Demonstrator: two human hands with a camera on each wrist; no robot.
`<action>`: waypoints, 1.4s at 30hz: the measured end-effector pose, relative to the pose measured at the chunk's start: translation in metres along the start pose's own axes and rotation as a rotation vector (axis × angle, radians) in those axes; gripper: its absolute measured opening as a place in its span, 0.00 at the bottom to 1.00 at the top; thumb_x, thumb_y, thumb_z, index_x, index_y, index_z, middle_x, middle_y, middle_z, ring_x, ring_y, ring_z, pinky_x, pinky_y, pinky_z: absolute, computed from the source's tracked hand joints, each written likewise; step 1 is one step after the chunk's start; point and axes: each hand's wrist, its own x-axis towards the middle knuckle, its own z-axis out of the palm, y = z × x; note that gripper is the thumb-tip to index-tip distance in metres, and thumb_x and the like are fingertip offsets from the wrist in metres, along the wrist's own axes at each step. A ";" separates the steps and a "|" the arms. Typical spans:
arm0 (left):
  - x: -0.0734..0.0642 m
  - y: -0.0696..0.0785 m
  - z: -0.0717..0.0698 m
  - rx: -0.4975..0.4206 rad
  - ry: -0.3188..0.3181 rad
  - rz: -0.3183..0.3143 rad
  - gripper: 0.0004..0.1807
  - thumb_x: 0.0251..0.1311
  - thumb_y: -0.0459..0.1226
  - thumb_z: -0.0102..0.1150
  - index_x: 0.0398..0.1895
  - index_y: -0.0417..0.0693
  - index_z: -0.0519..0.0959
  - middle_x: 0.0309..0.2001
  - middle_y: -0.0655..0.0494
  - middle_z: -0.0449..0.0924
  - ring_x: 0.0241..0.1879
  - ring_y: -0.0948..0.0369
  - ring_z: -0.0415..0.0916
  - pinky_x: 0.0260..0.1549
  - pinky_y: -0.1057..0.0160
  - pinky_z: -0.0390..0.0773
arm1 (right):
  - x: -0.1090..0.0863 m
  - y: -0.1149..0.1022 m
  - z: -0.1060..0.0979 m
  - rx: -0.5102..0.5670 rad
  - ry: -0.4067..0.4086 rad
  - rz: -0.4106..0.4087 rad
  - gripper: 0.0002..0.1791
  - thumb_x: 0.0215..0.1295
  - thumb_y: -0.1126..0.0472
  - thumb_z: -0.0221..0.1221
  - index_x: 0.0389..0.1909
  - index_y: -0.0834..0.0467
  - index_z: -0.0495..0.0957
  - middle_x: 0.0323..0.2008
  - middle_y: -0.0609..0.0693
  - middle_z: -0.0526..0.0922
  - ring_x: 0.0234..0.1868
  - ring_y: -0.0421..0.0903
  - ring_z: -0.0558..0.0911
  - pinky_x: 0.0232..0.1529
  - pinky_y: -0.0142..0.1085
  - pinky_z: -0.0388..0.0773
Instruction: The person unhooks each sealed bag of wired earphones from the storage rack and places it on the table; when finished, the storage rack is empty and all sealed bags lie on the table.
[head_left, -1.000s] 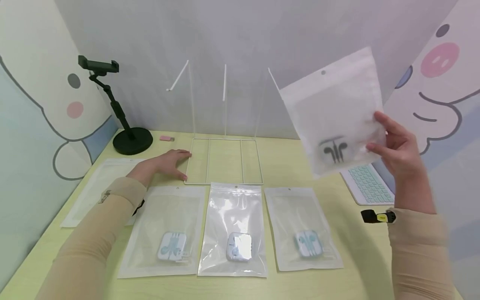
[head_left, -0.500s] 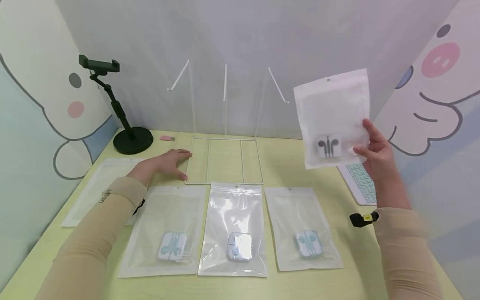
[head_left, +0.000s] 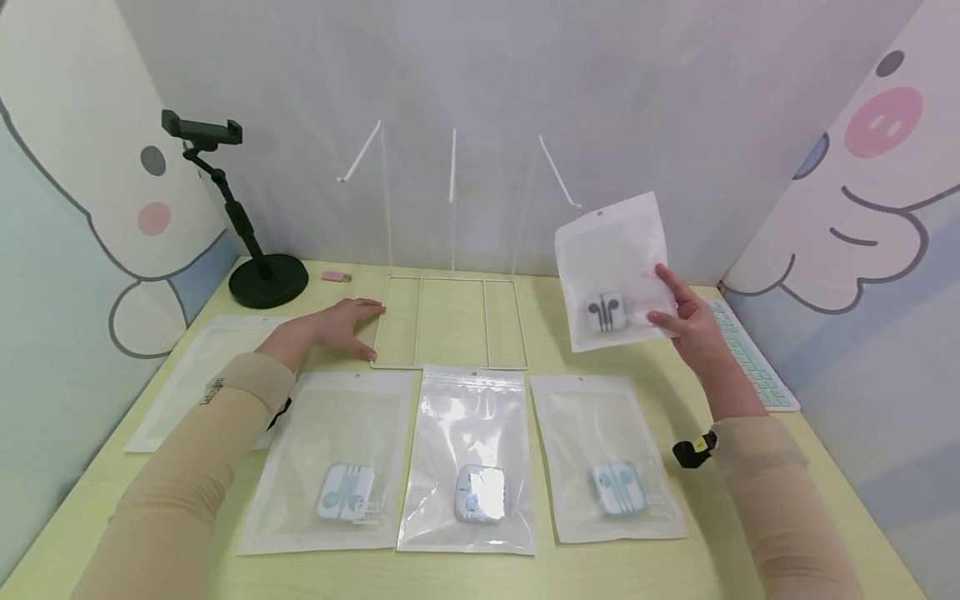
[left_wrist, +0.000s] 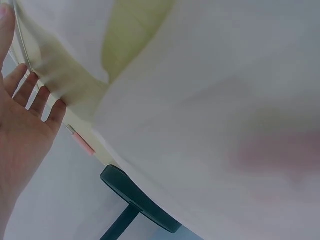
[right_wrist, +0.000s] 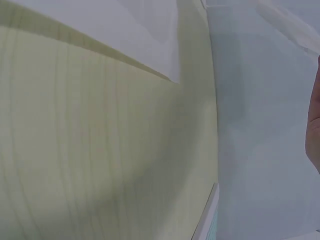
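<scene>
My right hand (head_left: 692,327) pinches the right edge of a white zip bag (head_left: 611,254) between thumb and fingers. The bag hangs tilted above the table, right of a white wire display rack (head_left: 450,367), with earphones (head_left: 606,312) showing through its lower part. Only the edge of that hand (right_wrist: 313,127) enters the right wrist view. Flat on the table, my left hand (head_left: 341,327) touches the left side of the rack's base. Its fingers look extended in the left wrist view. Three bags with earphone cases (head_left: 345,417) (head_left: 474,429) (head_left: 592,425) lie in front of the rack.
Another white bag (head_left: 202,375) lies partly under my left forearm. A black phone stand (head_left: 268,282) and a pink USB stick (head_left: 336,276) stand back left. At the right edge is a keyboard (head_left: 757,367). Three hooked arms (head_left: 452,167) rise from the rack.
My right hand has carried the bag left and down, away from the camera and closer to the rack. The left hand stays at the rack's base.
</scene>
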 end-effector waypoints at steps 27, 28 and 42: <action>0.001 0.000 -0.001 0.010 -0.004 0.001 0.52 0.50 0.52 0.68 0.71 0.35 0.55 0.72 0.36 0.48 0.70 0.37 0.42 0.66 0.39 0.46 | 0.013 0.031 -0.013 -1.088 -0.168 0.371 0.54 0.55 0.49 0.67 0.75 0.51 0.42 0.73 0.63 0.45 0.72 0.63 0.47 0.68 0.59 0.47; 0.000 0.000 -0.001 0.009 -0.004 0.002 0.52 0.50 0.52 0.68 0.71 0.35 0.55 0.72 0.36 0.48 0.70 0.37 0.42 0.66 0.39 0.46 | 0.012 0.032 -0.012 -1.121 -0.179 0.375 0.55 0.55 0.49 0.67 0.75 0.53 0.42 0.73 0.64 0.46 0.72 0.64 0.46 0.68 0.60 0.46; 0.001 -0.001 0.000 0.012 -0.008 -0.005 0.51 0.50 0.51 0.68 0.71 0.36 0.55 0.72 0.36 0.48 0.70 0.38 0.42 0.66 0.39 0.46 | 0.011 0.048 -0.015 -1.365 -0.290 0.370 0.54 0.52 0.41 0.66 0.72 0.64 0.51 0.65 0.74 0.56 0.64 0.72 0.58 0.63 0.62 0.56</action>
